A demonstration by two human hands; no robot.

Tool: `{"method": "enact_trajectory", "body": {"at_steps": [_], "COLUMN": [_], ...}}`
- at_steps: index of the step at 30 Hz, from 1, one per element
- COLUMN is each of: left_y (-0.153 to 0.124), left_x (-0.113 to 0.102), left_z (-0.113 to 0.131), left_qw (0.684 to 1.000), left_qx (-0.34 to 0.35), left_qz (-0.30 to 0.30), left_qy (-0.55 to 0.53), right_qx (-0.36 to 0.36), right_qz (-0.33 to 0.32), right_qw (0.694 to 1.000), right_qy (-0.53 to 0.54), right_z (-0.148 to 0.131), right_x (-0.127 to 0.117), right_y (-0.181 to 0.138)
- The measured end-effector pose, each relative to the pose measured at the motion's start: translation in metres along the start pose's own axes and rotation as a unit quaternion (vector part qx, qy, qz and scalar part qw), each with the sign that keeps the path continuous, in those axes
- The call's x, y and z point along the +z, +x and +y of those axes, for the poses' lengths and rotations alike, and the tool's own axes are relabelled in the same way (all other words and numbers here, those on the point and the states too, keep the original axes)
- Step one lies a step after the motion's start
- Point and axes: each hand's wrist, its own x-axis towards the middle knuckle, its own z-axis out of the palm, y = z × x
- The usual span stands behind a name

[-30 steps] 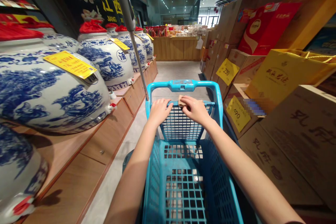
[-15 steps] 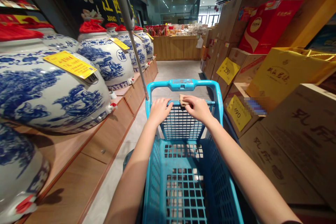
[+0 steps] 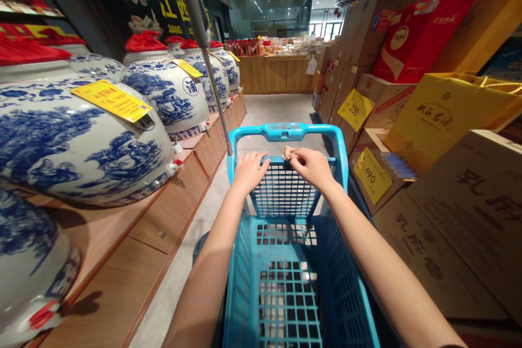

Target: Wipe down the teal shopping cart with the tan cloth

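Note:
A blue plastic shopping cart (image 3: 285, 250) stands in front of me, its mesh basket holding nothing. My left hand (image 3: 248, 173) is closed over the left part of the thin crossbar below the cart's handle (image 3: 283, 131). Between the fingers of my right hand (image 3: 313, 167) is a small crumpled beige cloth (image 3: 287, 153), pressed against the same bar right of its middle. The mesh flap (image 3: 285, 190) hangs under both hands. Part of the cloth is hidden by my right fingers.
On the left, blue-and-white porcelain jars (image 3: 85, 136) with red cloth tops stand on a wooden platform (image 3: 163, 201). A metal pole (image 3: 218, 92) rises at the cart's left. Stacked cartons (image 3: 448, 239) and a yellow bag (image 3: 444, 114) line the right. A wooden counter (image 3: 269, 73) stands ahead.
My right hand has slid slightly right along the bar, and the cloth looks more bunched under its fingers. The left hand keeps its place on the bar.

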Motion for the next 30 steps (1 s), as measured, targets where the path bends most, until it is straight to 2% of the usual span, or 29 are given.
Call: {"method": "enact_trajectory", "body": {"at_steps": [3,9,11,15,17,22,24,30], "left_y": [0.000,0.000,0.000,0.000,0.000,0.000,0.000,0.000], "left_x": [-0.001,0.002,0.002,-0.001,-0.001,0.000,0.001,-0.001], "left_z": [0.000,0.000,-0.001,0.001,0.001,0.001,0.001,0.001], "left_qw": [1.000,1.000,1.000,1.000,1.000,1.000,1.000,1.000], "left_qx": [0.001,0.000,0.001,-0.002,-0.004,-0.006,-0.005,-0.007], "left_qz": [-0.009,0.009,0.006,-0.009,-0.013,-0.002,0.000,-0.011], "left_qy": [-0.006,-0.007,-0.011,-0.016,-0.015,-0.009,-0.008,-0.009], "right_qx": [0.047,-0.086,-0.068,0.037,0.046,-0.077,-0.094,0.013], "right_qz": [0.016,-0.013,-0.015,0.005,0.011,0.000,-0.004,0.023], "right_qw": [0.998,0.995,0.997,0.999,0.999,0.997,0.995,1.000], "right_qy": [-0.028,0.038,0.036,-0.018,-0.027,0.026,0.042,0.010], "right_z": [0.003,-0.004,-0.004,0.004,0.006,0.002,0.003,0.012], "right_x": [-0.006,0.005,0.005,-0.004,-0.005,0.010,0.012,0.002], "right_y": [0.000,-0.001,-0.001,0.001,0.001,0.000,0.000,0.001]}}
